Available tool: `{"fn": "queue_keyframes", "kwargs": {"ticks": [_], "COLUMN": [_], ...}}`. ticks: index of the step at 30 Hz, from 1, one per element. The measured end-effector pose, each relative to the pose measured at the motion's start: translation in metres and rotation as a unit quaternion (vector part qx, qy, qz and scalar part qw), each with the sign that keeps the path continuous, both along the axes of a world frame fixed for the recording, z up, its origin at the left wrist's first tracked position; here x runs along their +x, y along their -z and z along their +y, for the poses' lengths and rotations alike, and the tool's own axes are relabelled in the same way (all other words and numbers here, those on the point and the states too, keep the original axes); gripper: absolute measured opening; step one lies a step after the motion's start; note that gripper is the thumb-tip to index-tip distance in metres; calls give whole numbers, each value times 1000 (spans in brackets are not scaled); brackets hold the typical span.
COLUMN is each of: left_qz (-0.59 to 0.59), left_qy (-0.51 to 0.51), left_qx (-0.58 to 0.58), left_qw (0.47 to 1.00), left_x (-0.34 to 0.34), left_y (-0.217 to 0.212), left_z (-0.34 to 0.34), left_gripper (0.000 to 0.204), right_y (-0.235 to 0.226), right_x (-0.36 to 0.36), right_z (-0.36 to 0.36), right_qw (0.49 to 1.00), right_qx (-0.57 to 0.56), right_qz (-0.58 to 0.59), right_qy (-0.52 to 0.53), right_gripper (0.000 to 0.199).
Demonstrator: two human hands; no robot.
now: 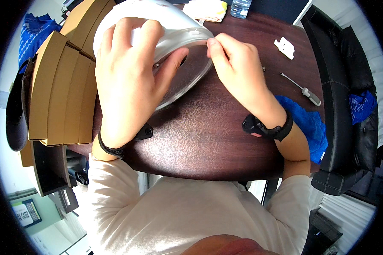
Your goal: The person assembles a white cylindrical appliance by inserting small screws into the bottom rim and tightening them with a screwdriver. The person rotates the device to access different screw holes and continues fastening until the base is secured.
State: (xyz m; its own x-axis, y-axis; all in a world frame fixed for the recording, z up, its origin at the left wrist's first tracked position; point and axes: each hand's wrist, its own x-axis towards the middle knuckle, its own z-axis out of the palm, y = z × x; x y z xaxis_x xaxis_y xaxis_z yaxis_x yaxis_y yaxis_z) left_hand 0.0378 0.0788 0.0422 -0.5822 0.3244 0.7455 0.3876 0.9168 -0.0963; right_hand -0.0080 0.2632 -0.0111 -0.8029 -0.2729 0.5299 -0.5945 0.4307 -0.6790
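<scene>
A white rounded appliance body (174, 16) lies tilted on the table, with a clear ring-shaped rim (203, 33) around its dark round opening. My left hand (130, 59) lies across the body, its fingers bent over the white shell and its thumb over the opening, gripping it. At the rim's right side, my right hand (238, 57) pinches the edge between thumb and fingers. Whether a thin strip is in that pinch is too small to tell. Each wrist wears a black strap with a small black device.
To the left stand brown cardboard boxes (59, 89). On the dark wooden table (200, 148) lie a screwdriver (304, 90), a white plastic part (285, 47), a blue cloth (308, 127) and a folded yellow-white cloth (206, 9). A water bottle (240, 7) stands at the back. A black sofa (342, 93) is right.
</scene>
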Motion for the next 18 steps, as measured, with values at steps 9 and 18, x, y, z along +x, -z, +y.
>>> {"fn": "queue_keyframes", "kwargs": {"ticks": [9,18], "left_qz": [-14,-15], "left_qy": [6,5], "left_qx": [5,5], "left_qw": [1000,1000], "left_x": [2,0], "left_y": [-1,-1], "left_z": [0,-3], "left_gripper": [38,38], "right_y": [-5,-14], "right_x": [4,4], "right_z": [12,13], "right_qw": [684,979], "right_qx": [-439,118], "right_qz": [-528,159], "right_qy": [-248,42], "right_gripper": [25,13]}}
